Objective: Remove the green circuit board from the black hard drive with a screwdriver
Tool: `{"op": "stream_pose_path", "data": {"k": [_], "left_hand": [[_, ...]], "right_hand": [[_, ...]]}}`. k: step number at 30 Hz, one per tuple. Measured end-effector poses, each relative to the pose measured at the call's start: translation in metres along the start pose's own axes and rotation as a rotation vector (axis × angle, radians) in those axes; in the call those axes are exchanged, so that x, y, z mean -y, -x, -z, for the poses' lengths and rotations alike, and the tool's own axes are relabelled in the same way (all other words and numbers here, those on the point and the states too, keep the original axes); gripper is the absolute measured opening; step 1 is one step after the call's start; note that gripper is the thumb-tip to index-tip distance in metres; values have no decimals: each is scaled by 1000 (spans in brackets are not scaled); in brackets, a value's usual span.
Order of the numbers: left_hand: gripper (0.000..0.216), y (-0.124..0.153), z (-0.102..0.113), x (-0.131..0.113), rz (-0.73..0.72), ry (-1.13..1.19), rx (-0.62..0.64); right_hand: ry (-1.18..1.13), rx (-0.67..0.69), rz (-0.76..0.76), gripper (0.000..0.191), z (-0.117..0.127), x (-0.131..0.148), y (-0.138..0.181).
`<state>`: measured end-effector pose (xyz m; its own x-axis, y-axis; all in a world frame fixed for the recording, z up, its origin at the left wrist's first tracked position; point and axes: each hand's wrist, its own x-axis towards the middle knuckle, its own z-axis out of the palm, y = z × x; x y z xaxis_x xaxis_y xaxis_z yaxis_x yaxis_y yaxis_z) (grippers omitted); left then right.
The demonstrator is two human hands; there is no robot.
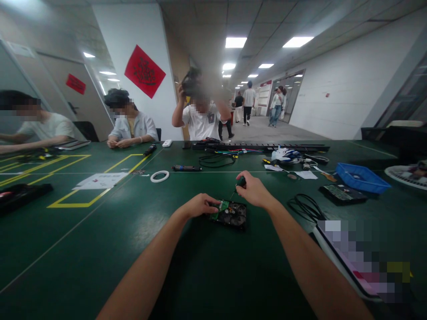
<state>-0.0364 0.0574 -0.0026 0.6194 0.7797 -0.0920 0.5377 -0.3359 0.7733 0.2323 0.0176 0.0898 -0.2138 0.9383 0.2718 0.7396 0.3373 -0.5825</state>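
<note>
Hard drive [235,215] sits mid-table [133,284], left hand [202,205] on its left end, screwdriver [240,181] in right hand [252,189] over its far side, tape roll [153,178] behind-left, paper sheet [100,181] farther left, second drive [343,194] right, tray [358,184] behind that, rails [283,147] at back.

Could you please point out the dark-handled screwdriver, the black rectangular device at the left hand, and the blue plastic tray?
Dark-handled screwdriver [240,181], head view: handle.
Black rectangular device [235,216], head view: dark face.
Blue plastic tray [355,184], head view: near wall.
</note>
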Motion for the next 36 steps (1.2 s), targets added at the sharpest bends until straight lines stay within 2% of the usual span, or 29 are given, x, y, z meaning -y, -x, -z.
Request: {"op": "stream_pose_path", "data": {"k": [20,36], "left_hand": [[55,0,0,1,-27,-6,-18],[53,2,1,-1,2,-13,-32]], "right_hand": [[74,-50,67,25,-5,-1,-4],[95,-4,106,24,-14,-1,-4]]}}
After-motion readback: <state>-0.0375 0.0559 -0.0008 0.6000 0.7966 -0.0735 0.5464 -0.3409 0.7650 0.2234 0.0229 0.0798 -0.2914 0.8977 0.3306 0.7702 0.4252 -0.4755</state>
